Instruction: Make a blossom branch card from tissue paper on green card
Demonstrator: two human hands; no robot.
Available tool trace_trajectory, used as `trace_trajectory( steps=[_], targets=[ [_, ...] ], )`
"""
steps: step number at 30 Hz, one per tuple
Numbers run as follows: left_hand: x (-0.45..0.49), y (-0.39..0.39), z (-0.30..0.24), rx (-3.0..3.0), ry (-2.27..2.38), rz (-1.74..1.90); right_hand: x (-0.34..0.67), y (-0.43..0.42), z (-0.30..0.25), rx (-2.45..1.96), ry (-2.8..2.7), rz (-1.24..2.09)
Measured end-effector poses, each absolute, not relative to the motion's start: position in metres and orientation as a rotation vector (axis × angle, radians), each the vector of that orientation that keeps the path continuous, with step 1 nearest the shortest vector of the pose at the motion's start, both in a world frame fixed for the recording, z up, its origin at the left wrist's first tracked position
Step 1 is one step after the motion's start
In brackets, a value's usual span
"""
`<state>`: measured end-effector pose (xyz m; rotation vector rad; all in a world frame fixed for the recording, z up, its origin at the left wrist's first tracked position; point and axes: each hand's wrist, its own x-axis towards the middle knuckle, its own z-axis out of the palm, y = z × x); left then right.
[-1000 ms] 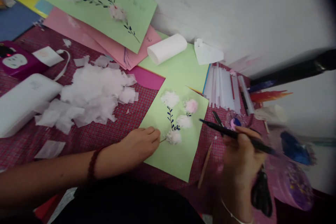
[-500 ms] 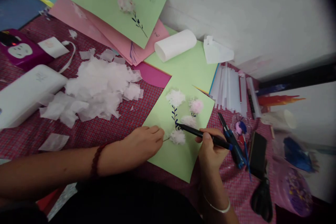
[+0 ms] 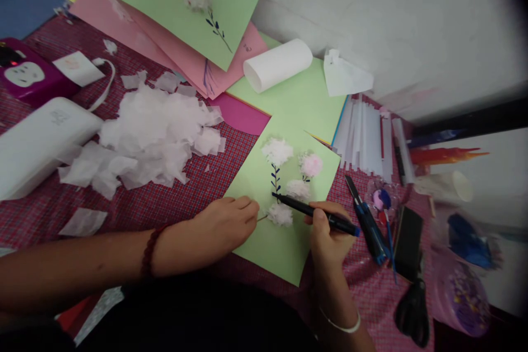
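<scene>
A light green sheet of paper (image 3: pixel 256 176) lies in front of me, with several fluffy tissue-paper flowers (image 3: pixel 278 151) on it, white and pink. A dark stem with small leaves (image 3: pixel 275 176) runs between two white ones. My right hand (image 3: pixel 330 231) grips a black marker pen (image 3: pixel 303 208), its tip at the paper left of the stem, above the lowest white flower (image 3: pixel 280 214). My left hand (image 3: pixel 229 223) rests on the sheet's left edge, fingers curled and together, fingertips hidden. A thin brown line (image 3: pixel 262 218) shows between those fingers and the lowest flower.
A heap of white tissue squares (image 3: pixel 154 126) lies left, beside a white device (image 3: pixel 49 140) and a purple socket block (image 3: pixel 37 74). Behind are a finished-looking flower card (image 3: pixel 231 5) and a paper roll (image 3: pixel 278 65). At right lie a box cutter (image 3: pixel 369 228) and scissors (image 3: pixel 413 311).
The pen tip has shifted slightly left from the stem, and the right hand has moved a little left with it. My left hand stays in place on the paper.
</scene>
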<state>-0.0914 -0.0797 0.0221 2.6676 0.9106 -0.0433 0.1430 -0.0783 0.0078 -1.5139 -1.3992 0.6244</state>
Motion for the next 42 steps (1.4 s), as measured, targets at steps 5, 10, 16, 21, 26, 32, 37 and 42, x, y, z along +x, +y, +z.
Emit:
trace_trajectory(
  steps=[5,10,16,21,26,32,37,42],
  targets=[
    [-0.092,-0.079,0.023,2.662,0.894,-0.042,0.143,-0.078,0.007,-1.507,-1.396,0.647],
    [-0.093,-0.08,0.021,2.659,0.888,-0.039,0.145,-0.079,0.006,-1.543,-1.382,0.646],
    [-0.092,-0.078,0.022,2.673,0.877,-0.049,0.148,-0.078,0.006,-1.561,-1.289,0.669],
    [-0.091,-0.078,0.025,2.666,0.869,-0.058,0.153,-0.077,0.004,-1.551,-1.133,0.737],
    [-0.092,-0.078,0.024,2.649,0.872,-0.044,0.149,-0.076,0.006,-1.556,-1.195,0.694],
    [-0.092,-0.078,0.023,2.663,0.891,-0.04,0.14,-0.075,0.008,-1.559,-1.299,0.659],
    [-0.092,-0.078,0.022,2.66,0.893,-0.038,0.138,-0.075,0.004,-1.567,-1.3,0.664],
    [-0.092,-0.078,0.023,2.658,0.887,-0.041,0.135,-0.07,0.002,-1.528,-1.286,0.659]
  ],
)
